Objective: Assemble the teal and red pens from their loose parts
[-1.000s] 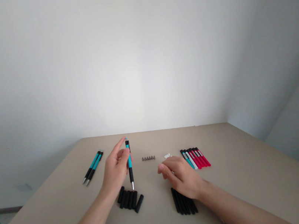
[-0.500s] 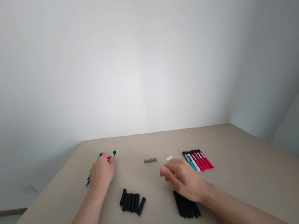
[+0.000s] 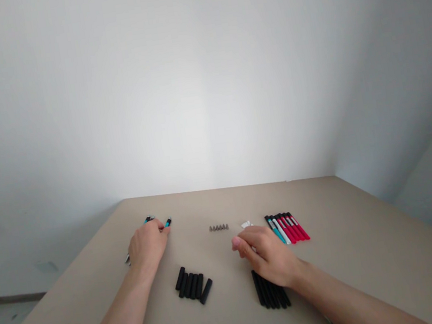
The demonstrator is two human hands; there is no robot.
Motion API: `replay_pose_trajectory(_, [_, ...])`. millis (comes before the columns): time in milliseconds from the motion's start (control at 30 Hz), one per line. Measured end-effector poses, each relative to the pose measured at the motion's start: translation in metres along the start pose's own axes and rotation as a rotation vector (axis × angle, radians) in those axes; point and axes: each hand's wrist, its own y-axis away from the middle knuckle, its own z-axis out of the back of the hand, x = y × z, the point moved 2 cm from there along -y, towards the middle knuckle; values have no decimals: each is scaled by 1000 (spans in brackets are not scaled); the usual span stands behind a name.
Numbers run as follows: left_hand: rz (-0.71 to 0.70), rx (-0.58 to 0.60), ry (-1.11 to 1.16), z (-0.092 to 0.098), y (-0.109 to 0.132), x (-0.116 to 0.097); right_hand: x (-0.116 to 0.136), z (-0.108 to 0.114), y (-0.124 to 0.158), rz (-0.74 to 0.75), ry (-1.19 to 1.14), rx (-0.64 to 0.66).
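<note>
At the far left of the table, my left hand is closed, thumb and fingers pinching a slim pen with a black and teal end. More pen ends poke out beyond its knuckles, and light tips show beside the wrist. My right hand is curled just above a row of long black tubes, covering their far ends. What its fingers hold, if anything, is hidden. Small white pieces lie just past its knuckles. Between the hands is a group of short black sleeves.
Several small metal cone tips stand in a line at the table's middle. To the right lies a row of red, white and teal pen barrels with black ends. A white wall rises behind the beige table.
The view has tilted slightly, so the table's things sit a little higher and further right. The pinched pen's end sits slightly nearer my left hand. My right hand stays curled in place.
</note>
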Motion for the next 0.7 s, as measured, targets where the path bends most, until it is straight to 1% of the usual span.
replay_pose_trajectory(100, [23, -16, -15, 2, 0, 1, -1, -1, 0, 3, 3, 2])
replay_pose_trajectory(233, [-5, -16, -25, 2, 0, 3, -1, -1, 0, 2, 9, 4])
replay_pose_trajectory(333, [-1, -23, -48, 3, -1, 4, -1, -1, 0, 4, 12, 4])
replay_pose_trajectory(600, [69, -69, -101, 9, 0, 9, -3, -2, 0, 18, 20, -6])
replay_pose_trajectory(700, [108, -41, -112, 11, 1, 9, -4, -2, 1, 26, 50, -14])
